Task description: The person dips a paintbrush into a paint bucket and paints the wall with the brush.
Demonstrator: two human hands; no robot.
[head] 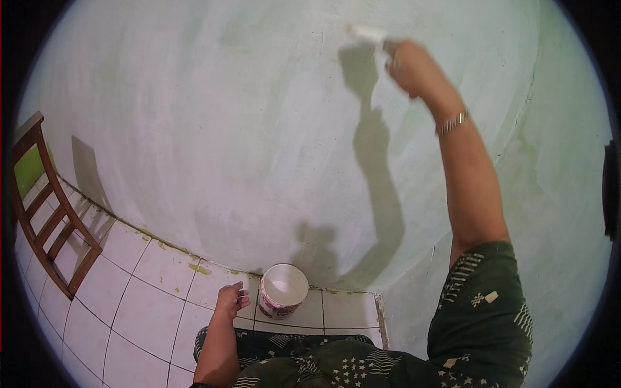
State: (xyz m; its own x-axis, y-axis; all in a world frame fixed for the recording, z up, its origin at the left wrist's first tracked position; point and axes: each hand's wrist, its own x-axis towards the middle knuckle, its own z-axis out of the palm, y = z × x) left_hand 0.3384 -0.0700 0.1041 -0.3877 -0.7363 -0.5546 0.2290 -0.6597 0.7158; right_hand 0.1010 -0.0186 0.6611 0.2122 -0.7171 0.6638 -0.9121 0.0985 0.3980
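Raised high against the wall, my right hand (406, 68) grips a paintbrush (367, 33) by its handle. The brush is blurred, its white part pointing left; whether it touches the wall I cannot tell. Streaky white paint lies over pale green on the wall (233, 126), and the arm and brush cast a shadow there. Low down, my left hand (233, 299) hangs with its fingers loosely curled and holds nothing. Just right of it, a paint bucket (283, 292) with a pale inside and a printed side stands on the floor by the wall.
A brown wooden frame with slats (62, 213), like a chair back, stands at the left near the wall. White floor tiles (145, 305) bear green paint spots along the wall's foot. A wall corner rises at the right, and a dark object (611, 189) shows at the right rim.
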